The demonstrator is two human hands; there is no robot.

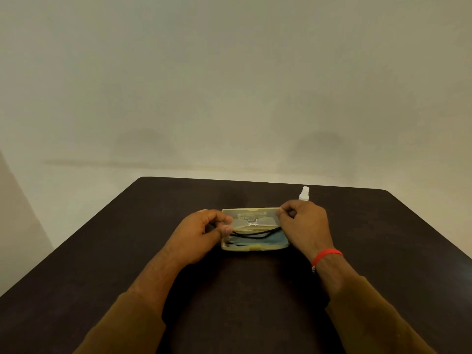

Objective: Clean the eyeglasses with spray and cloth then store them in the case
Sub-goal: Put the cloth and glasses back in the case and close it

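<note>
Dark worktop point(255, 290) fills lower frame. Open case point(251, 226) at centre, eyeglasses point(255, 232) and blue cloth point(270, 240) inside. Left hand point(201, 237) pinches glasses' end; right hand point(304, 223) grips lid corner. Spray bottle point(304, 193) behind, right of centre. Step, likely: taking glasses out or stowing them, cannot tell which. Next move needs gentle 2-hand handling.

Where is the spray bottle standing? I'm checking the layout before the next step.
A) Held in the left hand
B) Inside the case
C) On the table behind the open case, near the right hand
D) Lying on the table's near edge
C: the white spray bottle stands upright on the table just beyond the open case, behind the right hand.
</note>
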